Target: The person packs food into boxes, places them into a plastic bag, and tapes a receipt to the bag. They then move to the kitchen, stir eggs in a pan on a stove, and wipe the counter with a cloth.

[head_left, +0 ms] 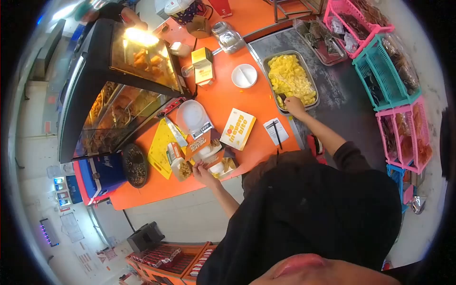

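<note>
At the near corner of a metal tray (314, 85) of yellow food (289, 76), my right hand (295, 105) is closed on the handle of a dark utensil (282, 97), whose end rests in the food. My left hand (203, 174) is at the table's front edge, its fingers against an opened cardboard food box (223, 164). Beside it on the left is a small container (184, 167) of light brown food. A closed box with yellow and orange lettering (237, 129) lies between my hands. Right of that box, a black pen (277, 135) rests on a paper slip (280, 131).
A lit glass food warmer (137, 95) stands left on the orange table (142, 197), near a yellow cutting board (160, 147), a knife (175, 132) and a dark round pan (135, 165). Pink and teal baskets (380, 71) line the right. A person (107, 13) stands behind the warmer.
</note>
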A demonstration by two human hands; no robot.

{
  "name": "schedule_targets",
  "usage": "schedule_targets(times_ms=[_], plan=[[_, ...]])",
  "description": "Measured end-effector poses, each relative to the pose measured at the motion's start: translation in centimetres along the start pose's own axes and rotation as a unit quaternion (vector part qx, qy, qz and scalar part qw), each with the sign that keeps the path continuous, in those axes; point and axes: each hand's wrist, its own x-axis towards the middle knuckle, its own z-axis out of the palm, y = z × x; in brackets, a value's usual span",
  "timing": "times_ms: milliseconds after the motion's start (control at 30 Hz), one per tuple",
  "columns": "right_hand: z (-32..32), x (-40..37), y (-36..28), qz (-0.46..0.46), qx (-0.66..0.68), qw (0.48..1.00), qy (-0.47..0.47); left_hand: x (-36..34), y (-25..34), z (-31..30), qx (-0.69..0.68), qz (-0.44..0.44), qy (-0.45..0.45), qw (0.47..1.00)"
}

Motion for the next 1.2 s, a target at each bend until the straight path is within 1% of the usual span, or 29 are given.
schedule_targets(times_ms=[67, 100, 167, 200, 233, 267, 300, 333, 367, 400, 433, 500, 567, 600, 667, 700, 733, 767, 800, 867, 900, 967, 1000, 1033, 1067, 1100, 1133, 1167, 1200], plan=[[0.0, -0.9, 0.4, 0.067, 0.089, 0.99, 0.082, -0.6, 0.2, 0.6, 0.023, 0.022, 0.015, 0.999], [2.0, 0.0, -1.5, 0.059, 0.117, 0.988, 0.08, 1.7, 2.5, 0.2, 0.034, 0.05, 0.017, 0.998], [2.7, -0.1, 0.6, 0.072, 0.168, 0.973, 0.143, 1.4, 3.7, 0.6, 0.141, 0.12, 0.0, 0.983], [3.8, 0.3, 1.7, 0.038, 0.181, 0.954, 0.234, 1.9, 3.9, 0.5, 0.139, 0.123, -0.001, 0.983], [3.5, 0.0, 2.0, 0.036, 0.182, 0.954, 0.236, 2.4, 4.2, 0.1, 0.281, 0.191, -0.057, 0.939], [3.0, -0.4, 2.3, 0.084, 0.227, 0.945, 0.222, 2.7, 4.3, -0.4, 0.414, 0.252, -0.11, 0.868], [2.7, -0.9, 2.4, 0.131, 0.271, 0.931, 0.207, 2.9, 4.0, -0.8, 0.413, 0.253, -0.109, 0.868], [2.3, -1.6, 2.2, 0.157, 0.358, 0.901, 0.187, 3.2, 3.3, -1.3, 0.42, 0.177, -0.166, 0.875], [2.3, -1.9, 2.7, 0.158, 0.358, 0.901, 0.188, 3.5, 2.5, -2.0, 0.424, 0.099, -0.222, 0.873], [2.1, -2.1, 4.1, 0.119, 0.538, 0.827, 0.115, 3.8, 1.3, -2.6, 0.423, 0.098, -0.224, 0.872], [1.5, -3.0, 3.8, 0.076, 0.693, 0.716, 0.038, 4.1, 0.0, -3.3, 0.436, 0.087, -0.258, 0.858], [1.0, -4.2, 3.1, 0.116, 0.691, 0.71, 0.073, 4.4, -2.5, -4.7, 0.447, 0.071, -0.292, 0.842], [0.3, -5.3, 2.7, 0.078, 0.692, 0.718, -0.002, 3.9, -4.2, -5.5, 0.419, 0.024, -0.343, 0.84], [-0.7, -7.1, 0.4, 0.082, 0.688, 0.721, -0.016, 3.1, -2.7, -5.2, 0.432, 0.021, -0.352, 0.83], [-0.2, -8.3, -0.7, 0.062, 0.667, 0.737, -0.09, 4.5, -6.0, -6.9, 0.39, 0.042, -0.357, 0.848], [0.3, -9.1, -1.6, 0.043, 0.654, 0.741, -0.146, 5.0, -5.3, -7.2, 0.394, 0.038, -0.333, 0.856], [0.1, -10.8, -5.4, 0.053, 0.625, 0.751, -0.207, 5.8, -4.6, -7.1, 0.396, 0.035, -0.312, 0.863], [1.9, -11.1, -7.3, 0.057, 0.619, 0.752, -0.22, 7.0, -4.3, -7.5, 0.358, 0.027, -0.308, 0.881], [3.8, -11.4, -8.8, 0.086, 0.594, 0.748, -0.283, 8.4, -4.2, -7.8, 0.318, 0.022, -0.306, 0.897], [7.7, -12.5, -13.1, 0.13, 0.552, 0.74, -0.361, 11.8, -5.7, -8.6, 0.305, 0.182, -0.294, 0.887], [9.8, -13.0, -15.6, 0.145, 0.538, 0.739, -0.378, 13.2, -5.3, -8.4, 0.303, 0.181, -0.294, 0.888], [16.5, -11.7, -17.1, 0.103, 0.513, 0.754, -0.397, 15.1, -3.6, -7.9, 0.25, 0.093, -0.331, 0.905], [19.2, -11.6, -19.4, 0.037, 0.408, 0.854, -0.322, 15.8, -2.5, -8.0, 0.253, 0.094, -0.334, 0.903], [21.6, -12.0, -21.6, -0.029, 0.291, 0.927, -0.235, 16.4, -1.3, -8.2, 0.292, 0.089, -0.351, 0.885], [23.5, -12.5, -23.0, -0.026, 0.297, 0.926, -0.232, 17.1, -0.5, -8.4, 0.33, 0.086, -0.367, 0.865], [25.2, -13.0, -24.1, -0.186, 0.099, 0.967, -0.143, 17.8, -0.2, -8.7, 0.333, 0.087, -0.372, 0.862], [26.9, -13.4, -24.5, -0.328, -0.108, 0.937, -0.045, 18.3, -0.1, -9.0, 0.329, 0.084, -0.39, 0.856], [28.5, -13.8, -24.7, -0.321, -0.109, 0.94, -0.046, 18.6, -0.2, -9.2, 0.323, 0.078, -0.408, 0.85], [30.5, -13.9, -24.4, -0.362, -0.195, 0.911, -0.038, 18.9, -0.2, -9.4, 0.322, 0.075, -0.414, 0.848]])
